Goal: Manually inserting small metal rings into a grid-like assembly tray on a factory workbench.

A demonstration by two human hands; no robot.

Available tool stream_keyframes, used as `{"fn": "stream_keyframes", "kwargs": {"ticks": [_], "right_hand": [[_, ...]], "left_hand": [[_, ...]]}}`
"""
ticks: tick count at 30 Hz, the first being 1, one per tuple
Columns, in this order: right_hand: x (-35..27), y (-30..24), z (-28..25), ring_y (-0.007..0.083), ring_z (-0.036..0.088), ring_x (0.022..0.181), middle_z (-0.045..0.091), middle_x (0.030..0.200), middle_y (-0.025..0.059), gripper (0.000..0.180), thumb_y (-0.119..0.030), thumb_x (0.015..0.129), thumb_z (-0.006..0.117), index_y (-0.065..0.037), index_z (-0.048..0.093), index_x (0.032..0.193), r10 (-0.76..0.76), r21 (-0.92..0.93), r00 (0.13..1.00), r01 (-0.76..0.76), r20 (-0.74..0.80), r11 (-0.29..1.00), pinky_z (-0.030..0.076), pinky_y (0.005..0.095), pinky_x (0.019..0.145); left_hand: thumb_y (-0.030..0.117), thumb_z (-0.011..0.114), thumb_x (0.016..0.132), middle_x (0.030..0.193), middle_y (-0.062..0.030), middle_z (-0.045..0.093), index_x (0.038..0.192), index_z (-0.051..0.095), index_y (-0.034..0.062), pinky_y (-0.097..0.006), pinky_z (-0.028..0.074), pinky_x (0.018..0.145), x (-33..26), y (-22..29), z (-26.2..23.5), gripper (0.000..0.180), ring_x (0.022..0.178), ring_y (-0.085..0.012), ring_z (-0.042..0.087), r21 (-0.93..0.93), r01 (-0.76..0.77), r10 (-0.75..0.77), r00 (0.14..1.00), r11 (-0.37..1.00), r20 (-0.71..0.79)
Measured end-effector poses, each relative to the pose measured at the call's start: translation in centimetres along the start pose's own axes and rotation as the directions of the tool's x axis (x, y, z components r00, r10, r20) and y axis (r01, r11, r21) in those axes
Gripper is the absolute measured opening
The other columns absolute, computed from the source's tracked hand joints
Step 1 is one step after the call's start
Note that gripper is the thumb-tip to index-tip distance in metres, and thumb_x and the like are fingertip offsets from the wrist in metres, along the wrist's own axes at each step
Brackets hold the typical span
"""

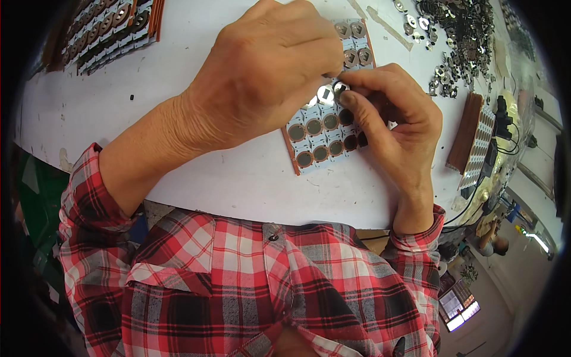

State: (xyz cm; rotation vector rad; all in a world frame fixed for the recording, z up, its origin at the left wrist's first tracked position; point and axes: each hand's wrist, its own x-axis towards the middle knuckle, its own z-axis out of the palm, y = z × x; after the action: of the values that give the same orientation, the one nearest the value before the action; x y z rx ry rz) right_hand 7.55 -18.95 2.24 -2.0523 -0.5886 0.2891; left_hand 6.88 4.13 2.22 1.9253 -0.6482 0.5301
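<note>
A panel of small circuit boards with rows of round pads lies tilted on the white table, under both hands. My left hand is over its far left part, fingers curled together; whatever their tips hold is hidden. On the right, my right hand has thumb and forefinger closed on a shiny round metal battery clip at the panel's middle row. Beside it another metal clip sits on a pad. Farther up, metal clips cover the pads of the far rows. The near rows show bare dark round pads.
A loose heap of metal clips spreads at the far right. Stacked panels stand at the far left and at the right edge, near black plugs and cables. A tiny black bit lies left. Another person is in the background.
</note>
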Motion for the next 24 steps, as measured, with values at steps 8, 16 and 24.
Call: {"fn": "stream_keyframes", "kwargs": {"ticks": [8,16,24], "right_hand": [[0.0,-0.1,0.2,0.0086,0.065,0.070,0.073,0.101,0.0113,0.022,-0.001,0.097,0.069,0.007,0.065,0.117,0.010,0.356,0.988,0.046,-0.156,0.933,0.052,0.0202,0.055],[0.5,-0.7,-0.2,0.0086,0.062,0.059,0.069,0.089,0.0066,0.027,-0.004,0.096,0.069,0.009,0.063,0.119,0.159,0.554,0.981,-0.193,0.110,0.810,0.050,0.0206,0.048],[0.6,-0.3,-1.2,0.0041,0.060,0.061,0.070,0.086,0.0038,0.020,0.003,0.094,0.068,0.007,0.068,0.114,0.198,0.517,0.977,-0.212,0.084,0.829,0.046,0.0178,0.051]], "left_hand": [[-0.009,0.073,0.085,0.088,-0.0042,0.070,0.108,0.073,0.0008,-0.026,0.053,0.064,-1.2,-0.7,1.0,0.025,0.078,-0.0074,0.065,-0.220,0.171,-0.152,0.983,0.960,0.100],[0.001,0.077,0.079,0.097,-0.0129,0.070,0.105,0.070,-0.0014,-0.037,0.053,0.079,0.0,1.2,-0.8,0.027,0.085,-0.0278,0.065,-0.270,0.637,-0.546,0.764,0.722,0.344],[-0.005,0.076,0.079,0.087,-0.0066,0.071,0.121,0.070,0.0006,-0.025,0.049,0.062,-1.3,-0.8,0.6,0.043,0.075,-0.0136,0.065,-0.135,0.055,-0.033,0.986,0.989,0.162]]}}
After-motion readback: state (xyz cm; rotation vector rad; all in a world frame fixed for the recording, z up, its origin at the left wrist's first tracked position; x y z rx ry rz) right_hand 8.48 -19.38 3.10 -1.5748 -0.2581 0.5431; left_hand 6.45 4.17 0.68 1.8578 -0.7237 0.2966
